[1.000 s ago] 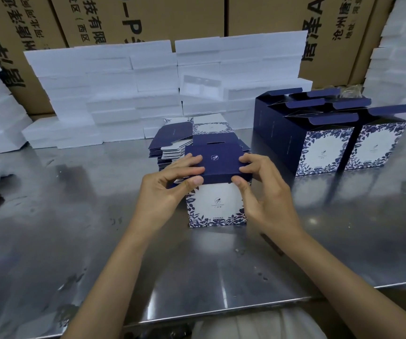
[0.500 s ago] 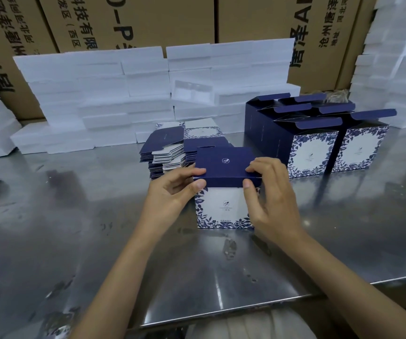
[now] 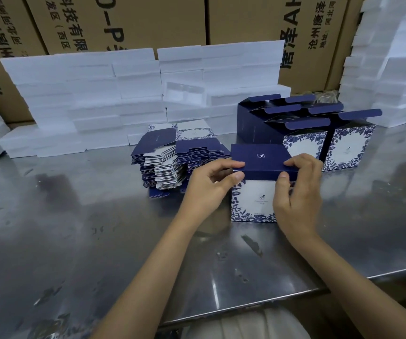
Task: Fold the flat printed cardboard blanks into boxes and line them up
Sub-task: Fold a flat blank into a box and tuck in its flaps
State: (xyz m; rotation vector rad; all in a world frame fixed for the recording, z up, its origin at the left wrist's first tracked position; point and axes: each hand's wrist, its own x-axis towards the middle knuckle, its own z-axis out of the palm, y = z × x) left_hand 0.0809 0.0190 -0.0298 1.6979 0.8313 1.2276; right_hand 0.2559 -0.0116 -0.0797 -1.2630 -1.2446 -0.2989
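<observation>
Both your left hand (image 3: 211, 184) and right hand (image 3: 297, 189) pinch the box (image 3: 258, 187), whose navy lid now sits lower, nearly tucked, ready for the right-hand row (image 3: 319, 138)

Dim overhead light, glare on steel table (image 3: 79, 241), soft edges w/ wide-angle bend

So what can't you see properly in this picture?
- Head view: box right side, hidden by right hand.
- Lower flat blanks: left hand covers some.
- Small print on the box: too tiny to read.
- Brown cartons: cut off by the top edge.
</observation>
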